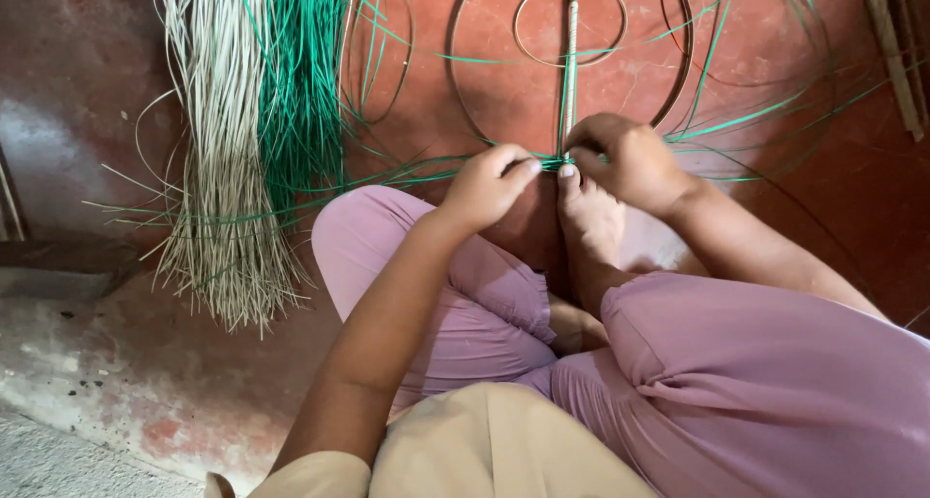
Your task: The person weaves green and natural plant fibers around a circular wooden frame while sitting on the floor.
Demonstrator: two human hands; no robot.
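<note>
On the far left, a bundle of pale reeds [221, 169] lies fanned on the red floor [87, 91], with a bundle of green strips [302, 81] just beside it. Both look light, thin and springy, likely to slip through loose fingers.

The left hand [484, 186] is closed narrow, pinching green strands [426, 169] at the point where they cross the upright stick [571, 62]. The right hand [625, 159] curls tightly over that same crossing, just beside the left, and a bare foot [589, 217] presses below it.

The stick looks stiff, and the wire hoop [572, 72] around it seems thin enough to bend. The firmest hold is probably at the crossing, where the strands bunch.

To the right, loose green strands [756, 120] spread over open floor, leaving room there; the purple-clad knees [736, 362] crowd the near side.
</note>
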